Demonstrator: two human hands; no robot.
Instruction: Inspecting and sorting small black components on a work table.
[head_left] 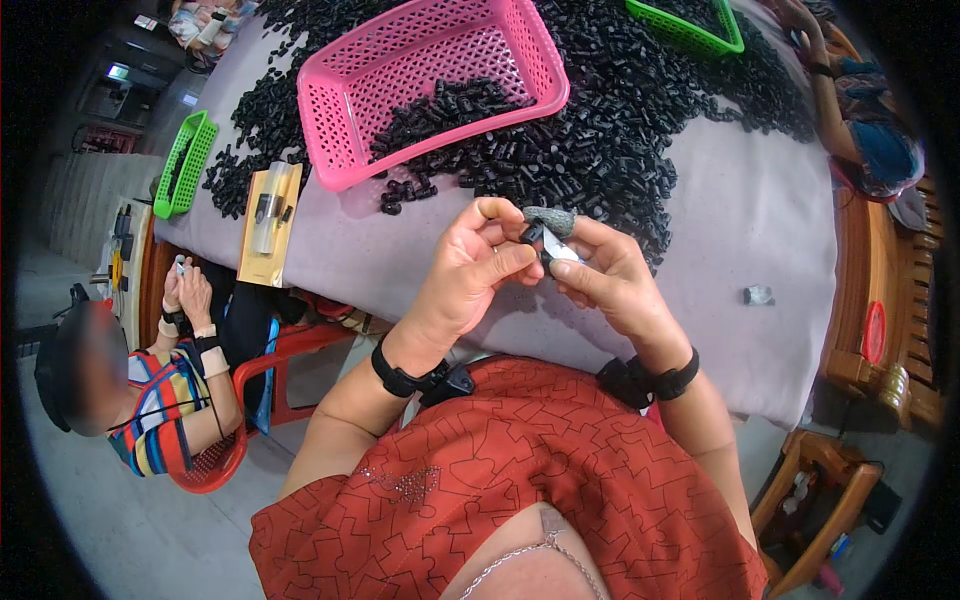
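Both hands up at chest height: left hand [475, 262] pinches a small black part [532, 234], right hand [610, 272] at 3 o'clock grips what's probably a blade [561, 250].

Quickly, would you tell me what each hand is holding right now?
Left hand: closed on a small black part.
Right hand: closed on a small blade.

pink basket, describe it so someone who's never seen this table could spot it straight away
Start at the grey-covered table with its wide heap of small black parts. The pink basket sits at the heap's left side, beyond the person's raised hands, tilted, with some black parts inside. It is the only pink one and the largest; the other baskets, one at the left edge and one at the far end, are green.
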